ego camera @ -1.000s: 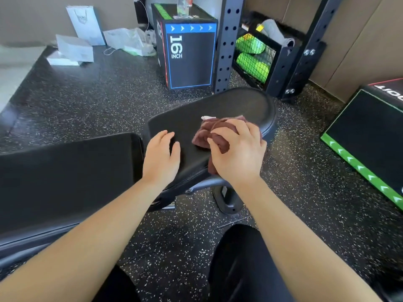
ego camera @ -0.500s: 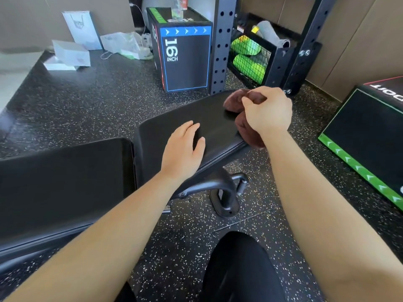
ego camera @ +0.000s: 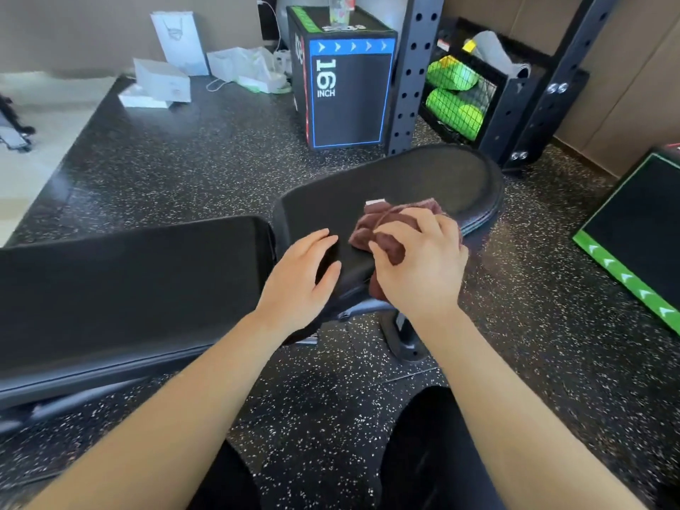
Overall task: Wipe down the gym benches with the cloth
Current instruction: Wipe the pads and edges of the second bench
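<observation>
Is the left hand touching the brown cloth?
Apart. The head view shows a strip of black seat pad between the left hand and the cloth, which only the right hand grips.

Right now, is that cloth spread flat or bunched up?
Bunched up: the cloth sits crumpled in folds under the right hand.

Maroon cloth (ego camera: 382, 230) on black bench (ego camera: 404, 182) — white-speckled black floor (ego camera: 184, 160), blue-trimmed black box (ego camera: 349, 86).
</observation>
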A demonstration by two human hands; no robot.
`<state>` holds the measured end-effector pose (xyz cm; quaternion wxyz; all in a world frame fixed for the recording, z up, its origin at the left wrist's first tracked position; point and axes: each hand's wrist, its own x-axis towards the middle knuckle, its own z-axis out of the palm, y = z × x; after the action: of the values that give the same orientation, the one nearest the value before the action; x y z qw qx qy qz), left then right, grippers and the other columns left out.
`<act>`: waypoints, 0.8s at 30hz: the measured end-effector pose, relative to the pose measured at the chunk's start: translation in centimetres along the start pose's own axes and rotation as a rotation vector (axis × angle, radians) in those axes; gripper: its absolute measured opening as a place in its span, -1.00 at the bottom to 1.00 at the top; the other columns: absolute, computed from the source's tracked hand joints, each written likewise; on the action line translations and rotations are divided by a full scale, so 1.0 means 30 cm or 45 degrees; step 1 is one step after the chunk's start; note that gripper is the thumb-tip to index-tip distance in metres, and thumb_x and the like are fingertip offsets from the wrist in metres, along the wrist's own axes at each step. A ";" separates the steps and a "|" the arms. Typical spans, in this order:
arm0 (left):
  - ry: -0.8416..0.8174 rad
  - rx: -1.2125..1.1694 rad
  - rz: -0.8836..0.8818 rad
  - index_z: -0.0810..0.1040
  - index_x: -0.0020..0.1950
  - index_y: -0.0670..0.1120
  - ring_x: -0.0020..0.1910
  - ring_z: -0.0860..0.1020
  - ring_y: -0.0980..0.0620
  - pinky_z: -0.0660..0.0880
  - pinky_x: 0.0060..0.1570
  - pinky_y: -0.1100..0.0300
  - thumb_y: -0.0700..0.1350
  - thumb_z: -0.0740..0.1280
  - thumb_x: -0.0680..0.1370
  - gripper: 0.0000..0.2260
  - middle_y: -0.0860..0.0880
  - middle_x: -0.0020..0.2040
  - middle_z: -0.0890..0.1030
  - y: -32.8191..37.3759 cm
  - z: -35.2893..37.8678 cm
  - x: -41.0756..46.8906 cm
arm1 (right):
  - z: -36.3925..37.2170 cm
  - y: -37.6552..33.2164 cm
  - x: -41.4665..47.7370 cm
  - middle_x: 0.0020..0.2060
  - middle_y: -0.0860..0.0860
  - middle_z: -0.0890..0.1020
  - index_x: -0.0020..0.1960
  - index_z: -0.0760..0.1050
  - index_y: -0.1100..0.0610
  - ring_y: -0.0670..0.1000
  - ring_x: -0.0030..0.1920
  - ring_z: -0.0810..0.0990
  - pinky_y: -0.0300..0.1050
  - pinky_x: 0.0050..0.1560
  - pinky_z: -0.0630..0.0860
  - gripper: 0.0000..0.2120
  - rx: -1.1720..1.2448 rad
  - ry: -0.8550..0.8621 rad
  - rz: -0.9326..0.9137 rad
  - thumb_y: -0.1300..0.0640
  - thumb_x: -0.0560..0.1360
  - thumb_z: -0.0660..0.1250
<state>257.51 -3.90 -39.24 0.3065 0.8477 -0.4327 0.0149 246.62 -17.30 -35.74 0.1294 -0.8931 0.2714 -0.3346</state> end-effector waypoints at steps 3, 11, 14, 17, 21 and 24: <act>-0.005 0.022 -0.085 0.32 0.43 0.00 0.42 0.23 0.10 0.14 0.34 0.23 0.04 0.14 0.59 -0.59 0.08 0.45 0.30 -0.070 -0.041 -0.078 | 0.042 -0.067 -0.037 0.11 -0.07 0.56 -0.13 0.59 -0.10 0.14 0.15 0.43 0.16 -0.06 0.41 -0.92 -0.024 -0.036 -0.051 -0.01 0.38 0.42; 0.013 0.074 -0.241 0.36 0.40 -0.07 0.40 0.27 0.03 0.14 0.36 0.22 -0.04 0.18 0.59 -0.62 -0.01 0.40 0.38 -0.192 -0.078 -0.220 | 0.108 -0.180 -0.048 0.08 -0.03 0.57 -0.13 0.61 -0.05 0.17 0.15 0.44 0.15 -0.03 0.37 -0.92 -0.069 -0.198 -0.179 0.02 0.39 0.39; 0.051 0.045 -0.262 0.37 0.39 -0.06 0.38 0.30 0.03 0.16 0.36 0.21 -0.04 0.18 0.59 -0.63 0.00 0.38 0.39 -0.194 -0.076 -0.207 | 0.113 -0.183 -0.040 0.08 -0.03 0.57 -0.12 0.62 -0.05 0.17 0.16 0.44 0.14 -0.04 0.38 -0.91 -0.051 -0.208 -0.186 0.03 0.38 0.40; 0.044 0.033 -0.279 0.38 0.38 -0.07 0.36 0.33 0.01 0.20 0.35 0.18 -0.05 0.19 0.58 -0.64 -0.02 0.37 0.41 -0.185 -0.076 -0.194 | 0.115 -0.164 -0.053 0.07 -0.02 0.58 -0.14 0.61 -0.05 0.18 0.13 0.45 0.13 -0.08 0.39 -0.93 -0.025 -0.162 -0.244 0.05 0.38 0.41; -0.096 0.009 -0.358 0.36 0.39 -0.05 0.38 0.30 0.03 0.20 0.37 0.18 -0.03 0.17 0.59 -0.63 0.00 0.39 0.39 -0.138 -0.123 -0.209 | 0.091 -0.170 -0.074 0.09 -0.03 0.58 -0.12 0.61 -0.07 0.16 0.15 0.45 0.13 -0.08 0.41 -0.90 -0.003 -0.292 -0.218 0.03 0.36 0.44; -0.184 -0.004 -0.433 0.36 0.39 -0.05 0.38 0.29 0.03 0.22 0.35 0.16 -0.02 0.16 0.59 -0.63 0.00 0.39 0.38 -0.062 -0.237 -0.217 | 0.021 -0.219 -0.084 0.14 -0.11 0.54 -0.06 0.61 -0.12 0.10 0.21 0.40 0.15 0.02 0.40 -0.87 0.069 -0.618 -0.081 -0.04 0.39 0.42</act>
<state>256.53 5.42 -36.30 0.2740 0.9070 -0.3041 -0.0989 248.07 -10.44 -34.83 0.2043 -0.9516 0.1951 -0.1214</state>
